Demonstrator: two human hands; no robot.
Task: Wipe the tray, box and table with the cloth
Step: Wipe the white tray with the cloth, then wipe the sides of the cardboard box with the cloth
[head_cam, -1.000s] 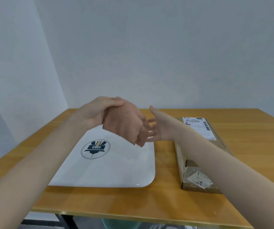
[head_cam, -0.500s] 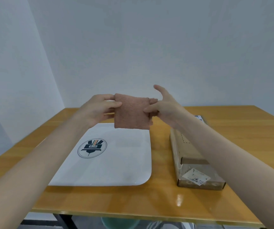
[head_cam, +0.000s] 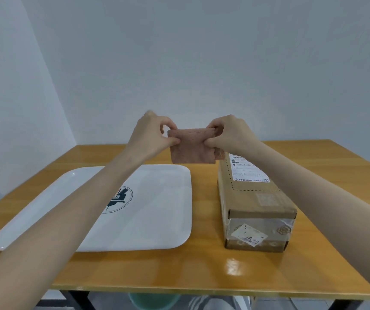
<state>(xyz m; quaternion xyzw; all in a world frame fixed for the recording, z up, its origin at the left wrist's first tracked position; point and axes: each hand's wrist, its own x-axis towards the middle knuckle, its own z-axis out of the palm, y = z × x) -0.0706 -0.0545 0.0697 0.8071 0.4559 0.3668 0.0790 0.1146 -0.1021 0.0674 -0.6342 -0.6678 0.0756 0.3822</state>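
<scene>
**Cloth held up between both hands**

The cloth [head_cam: 192, 148], a small brownish-pink square with a rough weave, hangs in the air above the table [head_cam: 201, 271], touching neither it nor anything on it. The left hand [head_cam: 151, 135] pinches the cloth's upper left edge between thumb and curled fingers. The right hand [head_cam: 232, 134] pinches the upper right edge the same way. The two hands are level with each other, apart by the width of the cloth, which is stretched flat between them and faces the camera. Its lower edge hangs free.

Below and left of the cloth, the white tray [head_cam: 161, 224] lies flat on the table, with a round dark logo [head_cam: 124, 199] partly hidden by the left forearm. Below and right, the cardboard box [head_cam: 255, 198] lies lengthwise, just beside the tray but not touching it. In the view, the cloth's lower right corner overlaps the far end of the box. The box carries a printed label on top and a small sticker [head_cam: 248, 234] on its near, taped end.
</scene>
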